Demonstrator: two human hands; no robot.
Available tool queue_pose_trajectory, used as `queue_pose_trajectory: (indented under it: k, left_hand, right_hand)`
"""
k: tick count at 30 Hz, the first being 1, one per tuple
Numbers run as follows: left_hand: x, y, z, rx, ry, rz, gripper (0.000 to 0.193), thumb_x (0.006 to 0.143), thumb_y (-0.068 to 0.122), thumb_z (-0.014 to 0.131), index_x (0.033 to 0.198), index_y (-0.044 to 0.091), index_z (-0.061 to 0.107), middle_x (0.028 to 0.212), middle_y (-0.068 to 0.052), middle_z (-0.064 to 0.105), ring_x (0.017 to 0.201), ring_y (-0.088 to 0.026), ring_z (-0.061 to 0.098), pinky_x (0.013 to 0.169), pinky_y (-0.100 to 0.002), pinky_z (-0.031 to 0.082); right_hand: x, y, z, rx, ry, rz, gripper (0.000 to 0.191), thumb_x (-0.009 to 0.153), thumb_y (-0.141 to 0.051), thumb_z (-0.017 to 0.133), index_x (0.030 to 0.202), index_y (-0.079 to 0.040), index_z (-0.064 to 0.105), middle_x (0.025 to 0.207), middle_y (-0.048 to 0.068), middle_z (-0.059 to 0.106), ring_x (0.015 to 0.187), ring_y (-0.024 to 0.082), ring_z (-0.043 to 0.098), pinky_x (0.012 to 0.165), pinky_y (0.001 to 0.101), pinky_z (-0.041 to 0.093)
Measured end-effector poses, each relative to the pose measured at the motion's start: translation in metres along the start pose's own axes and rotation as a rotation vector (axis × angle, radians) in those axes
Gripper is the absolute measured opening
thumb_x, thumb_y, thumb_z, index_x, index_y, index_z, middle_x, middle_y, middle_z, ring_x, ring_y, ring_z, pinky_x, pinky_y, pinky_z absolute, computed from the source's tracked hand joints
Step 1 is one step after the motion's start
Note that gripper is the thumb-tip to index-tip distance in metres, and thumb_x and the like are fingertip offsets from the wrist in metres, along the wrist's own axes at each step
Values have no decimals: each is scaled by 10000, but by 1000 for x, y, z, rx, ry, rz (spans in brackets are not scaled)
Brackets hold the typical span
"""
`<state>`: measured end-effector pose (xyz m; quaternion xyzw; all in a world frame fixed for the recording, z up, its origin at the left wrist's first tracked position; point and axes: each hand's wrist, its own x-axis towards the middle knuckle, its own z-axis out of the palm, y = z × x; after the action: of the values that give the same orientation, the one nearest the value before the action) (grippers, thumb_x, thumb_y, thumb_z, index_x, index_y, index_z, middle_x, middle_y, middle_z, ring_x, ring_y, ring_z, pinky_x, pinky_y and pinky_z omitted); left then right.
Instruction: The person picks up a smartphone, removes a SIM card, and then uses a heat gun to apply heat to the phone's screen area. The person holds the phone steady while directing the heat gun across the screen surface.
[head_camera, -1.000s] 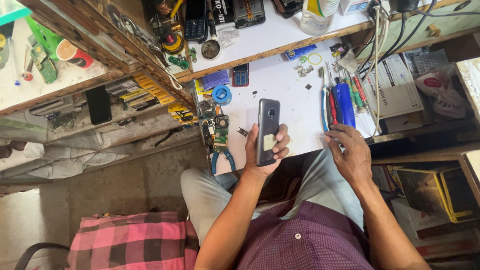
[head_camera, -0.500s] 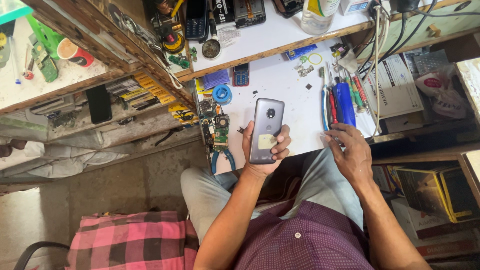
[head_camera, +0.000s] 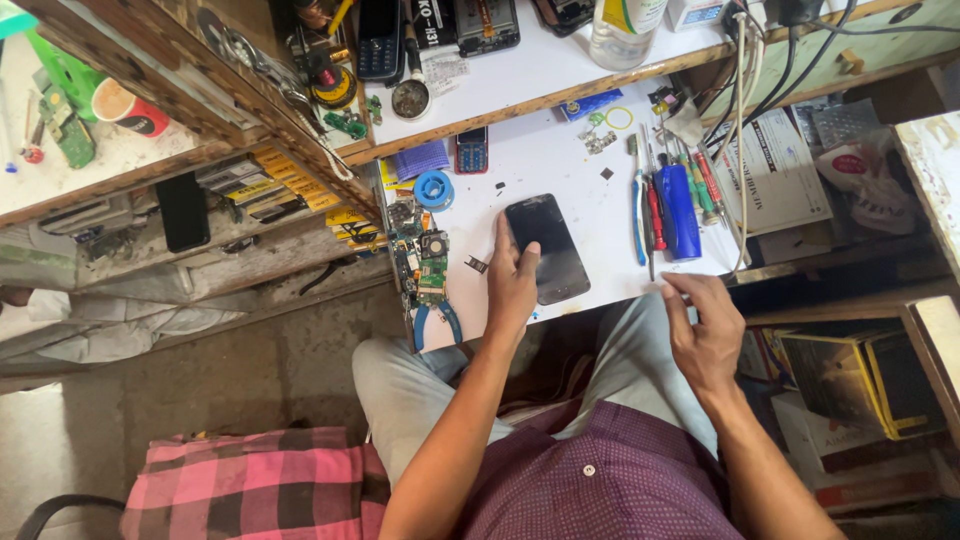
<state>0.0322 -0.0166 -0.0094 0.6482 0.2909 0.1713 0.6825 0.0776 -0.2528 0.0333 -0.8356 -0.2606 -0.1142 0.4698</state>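
- Head view: a black, flat, rectangular smartphone (head_camera: 546, 247) is seen lying screen-up on the white worktop (head_camera: 560, 170), near its front edge.
- The left hand (head_camera: 512, 285) is laid on the phone's left side, with fingers spread loosely and the thumb resting on the dark glass; the phone is touched and steadied rather than clasped.
- The right hand (head_camera: 703, 335) is held at the front edge of the worktop, well apart from the phone, with the fingers curled loosely downward; nothing is seen gripped in it.
- A blue cylindrical tool (head_camera: 680, 212) and a row of thin red-handled screwdrivers (head_camera: 655, 212) are laid just to the right of the phone.
- A bare green circuit board (head_camera: 428, 270) and blue-handled pliers (head_camera: 436, 322) are placed at the left edge of the worktop, beside the left wrist.
- A small blue tape roll (head_camera: 433, 189) and a small red keypad phone (head_camera: 471, 149) are set behind the smartphone, towards the raised shelf.
- Grey trousers and a maroon dotted shirt (head_camera: 610, 490) are worn by the person, and a pink checked cloth (head_camera: 250, 485) is spread at the lower left.
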Motion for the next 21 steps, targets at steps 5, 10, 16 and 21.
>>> queue_pose_trajectory:
  k: [5,10,16,21]
  left_hand:
    - [-8,12,1,154,72,157,724,997,109,612,1618,36,247,1491,-217,528,1252,-245,627,994,-294,493]
    - [-18,23,-1,320,93,129,827,861,112,745,1583,82,342,1377,-214,583,1122,-344,592,964,-370,488]
    - [-26,20,-10,429,-8,274,823,747,99,870,1470,81,479,1402,-209,519,1293,-353,535,1065,-414,456]
    - [-9,8,-12,435,50,344,747,748,107,869,1431,93,565,1427,-178,537,1279,-327,581,1003,-375,523]
  right_hand:
    - [-25,19,3,10,79,316,208,1045,-150,709,1202,-23,665,955,88,661,814,171,631,722,287,508]
    - [-27,38,8,56,36,442,250,992,-175,719,1167,-19,634,997,94,683,842,167,659,695,296,514]
    - [-13,47,7,16,-45,355,214,964,-87,674,1152,-16,601,1028,110,698,944,208,704,746,326,528]
    - [1,52,10,-10,-95,374,244,909,-18,655,1147,-18,599,1010,126,699,940,218,703,743,336,524]
